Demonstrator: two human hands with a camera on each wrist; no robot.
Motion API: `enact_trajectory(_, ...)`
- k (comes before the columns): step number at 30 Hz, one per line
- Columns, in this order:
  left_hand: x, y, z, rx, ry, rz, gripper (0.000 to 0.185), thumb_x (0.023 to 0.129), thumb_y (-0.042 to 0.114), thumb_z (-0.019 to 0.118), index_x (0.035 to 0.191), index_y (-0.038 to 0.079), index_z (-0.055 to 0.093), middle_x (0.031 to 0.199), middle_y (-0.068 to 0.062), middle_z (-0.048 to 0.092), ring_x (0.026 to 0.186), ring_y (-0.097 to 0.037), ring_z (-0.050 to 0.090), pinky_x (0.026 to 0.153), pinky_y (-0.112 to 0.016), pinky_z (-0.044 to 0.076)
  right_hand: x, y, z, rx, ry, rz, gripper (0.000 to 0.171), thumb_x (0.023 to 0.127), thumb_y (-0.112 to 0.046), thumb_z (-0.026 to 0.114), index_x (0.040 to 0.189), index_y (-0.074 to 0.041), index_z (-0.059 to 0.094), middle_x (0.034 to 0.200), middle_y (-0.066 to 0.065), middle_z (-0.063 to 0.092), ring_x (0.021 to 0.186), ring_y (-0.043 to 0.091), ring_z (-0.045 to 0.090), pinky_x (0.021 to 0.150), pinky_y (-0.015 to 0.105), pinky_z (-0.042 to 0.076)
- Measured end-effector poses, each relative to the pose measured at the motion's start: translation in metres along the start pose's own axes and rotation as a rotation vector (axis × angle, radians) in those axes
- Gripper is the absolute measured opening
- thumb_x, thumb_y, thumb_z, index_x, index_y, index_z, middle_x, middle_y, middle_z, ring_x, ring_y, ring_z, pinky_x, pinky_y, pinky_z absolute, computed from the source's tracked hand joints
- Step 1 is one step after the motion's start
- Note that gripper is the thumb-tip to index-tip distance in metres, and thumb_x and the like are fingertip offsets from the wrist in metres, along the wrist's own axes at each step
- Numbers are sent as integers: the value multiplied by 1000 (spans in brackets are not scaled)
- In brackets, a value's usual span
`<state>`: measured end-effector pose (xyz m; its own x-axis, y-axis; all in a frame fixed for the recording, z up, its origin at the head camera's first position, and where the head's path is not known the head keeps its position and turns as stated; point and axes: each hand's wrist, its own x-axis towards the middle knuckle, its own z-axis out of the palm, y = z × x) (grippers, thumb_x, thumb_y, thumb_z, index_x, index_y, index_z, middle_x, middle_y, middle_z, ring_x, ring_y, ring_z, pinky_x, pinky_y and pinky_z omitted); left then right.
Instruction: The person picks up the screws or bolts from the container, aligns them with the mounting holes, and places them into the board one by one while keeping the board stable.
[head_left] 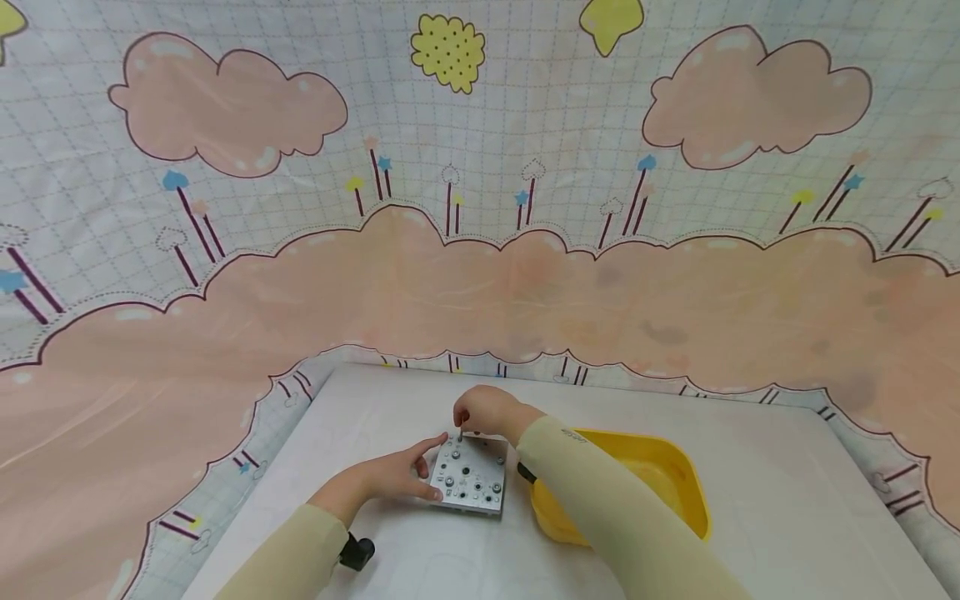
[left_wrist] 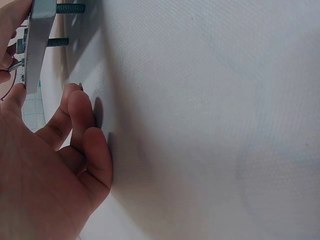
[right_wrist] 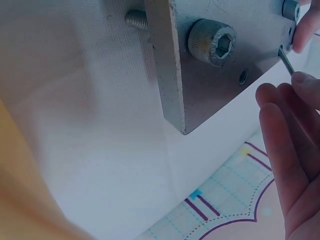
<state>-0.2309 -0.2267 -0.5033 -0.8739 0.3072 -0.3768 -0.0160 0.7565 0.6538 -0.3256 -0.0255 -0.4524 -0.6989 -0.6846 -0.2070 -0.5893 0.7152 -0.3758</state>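
My left hand (head_left: 386, 477) grips the metal plate (head_left: 480, 456); my right hand (head_left: 491, 410) pinches a thin rod (right_wrist: 286, 60), best held square to the plate.

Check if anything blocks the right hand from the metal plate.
Nothing visible does. The right hand pinches a thin metal rod, its tip at the metal plate; the yellow tray sits off to the right, out of the way.

Wht tbl (head_left: 780, 475), grid-print bkdrop (head_left: 510, 292) w/ pink clouds (head_left: 232, 112)
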Motion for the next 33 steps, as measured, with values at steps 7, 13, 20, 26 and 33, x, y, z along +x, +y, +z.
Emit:
enact_trajectory(7,0,0,0,0,3,0,103,75,42,86,158,29,26,99,-2,51,93,-20,49,81,-42,37,3,-2,2,-45,1,-34,8,93,-17,69,90,-23,74,84,-12,62,78,8,56,76,25,47)
enact_trajectory(13,1,-2,0,-4,5,-5,103,75,43,86,157,29,26,100,-1,52,94,-20,49,82,-42,37,3,-5,5,-41,-36,-15,8,93,-19,70,90,-24,74,83,-11,62,74,7,56,72,24,47)
enact_trajectory(20,3,-4,1,-8,1,-5,103,75,44,85,158,30,25,101,-1,51,95,-20,48,82,-43,37,-1,-5,1,15,-44,-11,6,92,-19,73,94,-24,75,85,-10,62,75,8,57,72,24,48)
enact_trajectory(26,4,-3,1,-11,-6,-10,104,75,44,85,158,30,25,101,-2,51,94,-20,48,82,-43,37,-6,1,-8,127,-29,-22,9,90,-20,74,98,-25,76,87,-10,63,77,9,59,73,25,49)
enact_trajectory(33,3,-2,2,-8,2,-25,104,75,43,86,158,30,25,101,-2,50,94,-20,48,83,-44,37,-18,14,-20,231,-7,-54,17,91,-21,74,107,-15,76,87,-8,65,77,9,63,71,25,51)
